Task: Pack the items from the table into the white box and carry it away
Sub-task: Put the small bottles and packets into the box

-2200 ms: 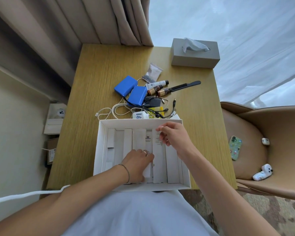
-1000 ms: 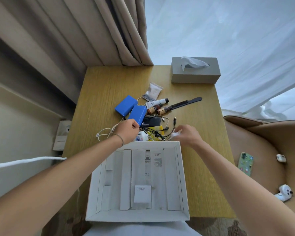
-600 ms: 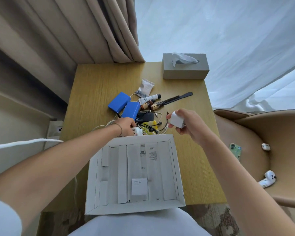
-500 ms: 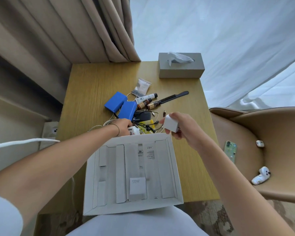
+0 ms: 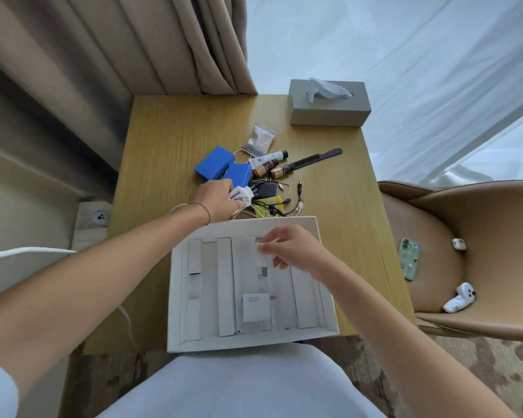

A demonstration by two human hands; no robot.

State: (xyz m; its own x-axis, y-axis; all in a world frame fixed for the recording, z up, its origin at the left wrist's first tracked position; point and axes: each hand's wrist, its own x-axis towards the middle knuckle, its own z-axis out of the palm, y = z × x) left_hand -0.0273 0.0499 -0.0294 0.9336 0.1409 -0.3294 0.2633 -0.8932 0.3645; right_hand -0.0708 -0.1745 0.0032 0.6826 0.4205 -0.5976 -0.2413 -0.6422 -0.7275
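Right now the white box (image 5: 175, 297) sits open at the near edge of the counter (image 5: 169, 140), its floor lined with white cardboard dividers in long strips. One white charger block marked 120W (image 5: 256, 307) lies flat in the middle strip, toward the near wall. Over the far half of the box the right hand (image 5: 287, 248) hangs with fingers curled round a small white adapter (image 5: 264, 257), pinching it just above the dividers; whether it touches the cardboard, I cannot tell.

Beyond the far wall, the left hand (image 5: 219, 200) reaches into the pile and grips a white plug with coloured print (image 5: 241, 197), fingers wrapped round it. Beside that hand lie two blue packs (image 5: 214, 166), touching each other, then a dark pouch (image 5: 264, 188), a yellow item (image 5: 269, 203) under a tangle of black and white cables (image 5: 290, 203). Further back: a white tube (image 5: 267, 158), two brown bottles (image 5: 274, 170), a black comb (image 5: 314, 158) and a clear sachet (image 5: 261, 140).

At the far right corner stands a grey tissue box (image 5: 329, 113), one tissue poking out of its slot. Off to the right, a tan chair (image 5: 480, 236) carries a green phone (image 5: 409, 262) and small white cases.
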